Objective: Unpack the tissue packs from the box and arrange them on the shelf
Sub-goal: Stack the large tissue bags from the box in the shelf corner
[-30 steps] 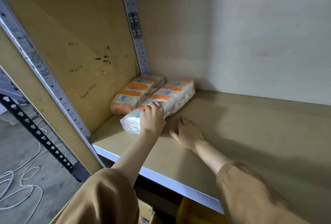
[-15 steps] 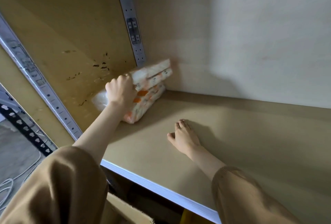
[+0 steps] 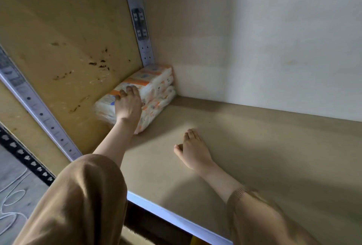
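Two white-and-orange tissue packs (image 3: pixel 156 89) lie stacked in the back left corner of the shelf board (image 3: pixel 254 146), against the side panel and close to the back wall. My left hand (image 3: pixel 128 105) reaches in and lies over the near end of the top pack, fingers across its top and thumb on its side. My right hand (image 3: pixel 193 152) rests palm down on the bare board to the right of the stack, holding nothing. The box is not clearly in view.
A stained wooden side panel (image 3: pixel 58 38) and a perforated metal upright (image 3: pixel 140 21) close off the left side. A pale wall (image 3: pixel 274 38) stands behind. The shelf's white front edge (image 3: pixel 176 219) runs diagonally below my arms. A white cable (image 3: pixel 9 205) lies on the floor at the left.
My left hand lifted the nearer pack off the board and set it on top of the other one in the corner. My right hand stayed flat on the shelf.
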Tool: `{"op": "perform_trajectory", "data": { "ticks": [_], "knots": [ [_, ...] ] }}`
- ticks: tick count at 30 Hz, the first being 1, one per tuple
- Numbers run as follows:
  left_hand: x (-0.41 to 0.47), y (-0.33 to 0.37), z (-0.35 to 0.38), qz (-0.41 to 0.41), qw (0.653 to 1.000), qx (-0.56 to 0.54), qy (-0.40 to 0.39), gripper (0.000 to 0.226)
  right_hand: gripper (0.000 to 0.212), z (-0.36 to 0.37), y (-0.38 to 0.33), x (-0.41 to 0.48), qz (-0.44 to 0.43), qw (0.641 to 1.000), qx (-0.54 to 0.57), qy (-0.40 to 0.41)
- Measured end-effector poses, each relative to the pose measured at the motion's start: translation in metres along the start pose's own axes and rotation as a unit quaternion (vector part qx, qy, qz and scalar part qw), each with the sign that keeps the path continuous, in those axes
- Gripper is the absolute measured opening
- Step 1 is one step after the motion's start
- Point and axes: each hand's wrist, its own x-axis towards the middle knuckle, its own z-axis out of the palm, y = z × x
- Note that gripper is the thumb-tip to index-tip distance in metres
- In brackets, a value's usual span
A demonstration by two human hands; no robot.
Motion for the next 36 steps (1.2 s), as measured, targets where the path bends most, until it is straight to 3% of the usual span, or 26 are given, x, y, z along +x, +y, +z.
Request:
{"op": "perform_trajectory", "data": {
  "ticks": [9,14,21,25,31,36],
  "knots": [
    [-0.006,-0.008,-0.018,0.02,0.997,-0.004,-0.072,0.084,0.058,-0.004,-0.003,-0.004,0.011,1.0,-0.011,0.003],
    [-0.037,-0.015,-0.042,0.014,0.996,-0.064,-0.06,0.057,0.04,-0.008,-0.012,-0.023,0.0,1.0,-0.003,0.021],
    [-0.125,-0.037,-0.058,0.018,0.995,-0.101,-0.016,0.034,0.031,0.0,-0.044,-0.071,-0.066,0.998,-0.002,0.023],
    [-0.185,-0.053,-0.05,0.036,0.996,-0.077,-0.031,0.031,0.036,0.003,-0.06,-0.105,-0.107,0.994,0.019,0.031],
    [-0.266,-0.077,-0.028,0.023,0.991,-0.09,-0.094,0.035,0.026,0.017,-0.081,-0.156,-0.196,0.977,0.078,-0.003],
    [-0.329,-0.088,-0.009,0.022,0.986,-0.094,-0.136,0.033,0.03,0.047,-0.092,-0.19,-0.253,0.962,0.071,-0.071]
  ]
}}
